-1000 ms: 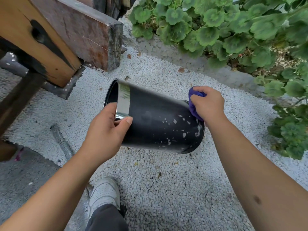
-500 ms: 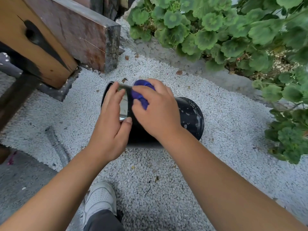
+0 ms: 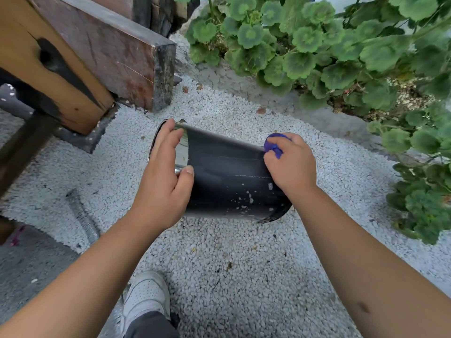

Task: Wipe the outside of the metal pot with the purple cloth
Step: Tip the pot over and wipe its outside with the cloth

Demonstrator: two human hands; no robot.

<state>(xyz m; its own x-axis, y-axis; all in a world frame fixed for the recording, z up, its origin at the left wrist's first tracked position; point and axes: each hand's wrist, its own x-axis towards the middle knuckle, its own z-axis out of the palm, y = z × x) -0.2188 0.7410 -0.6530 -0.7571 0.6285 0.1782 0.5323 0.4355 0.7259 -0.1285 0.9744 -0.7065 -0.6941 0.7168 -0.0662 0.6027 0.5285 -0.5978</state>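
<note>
A dark metal pot [image 3: 227, 181] with a shiny band at its rim is held on its side above white gravel, its mouth to the left and its base to the right. White specks dot its lower right wall. My left hand [image 3: 166, 181] grips the rim end, thumb on the outside wall. My right hand [image 3: 290, 167] presses a bunched purple cloth [image 3: 274, 143] against the pot's upper wall near the base. Most of the cloth is hidden inside my fist.
Thick wooden beams [image 3: 80, 62] stand at the upper left. Green leafy plants [image 3: 341, 52] line a concrete kerb at the top and right. A grey ribbed hose [image 3: 83, 218] lies at the left, and my white shoe [image 3: 146, 296] is below the pot.
My right hand slid the cloth from the base end to the rim and back again towards the base. The left hand kept its hold on the rim.
</note>
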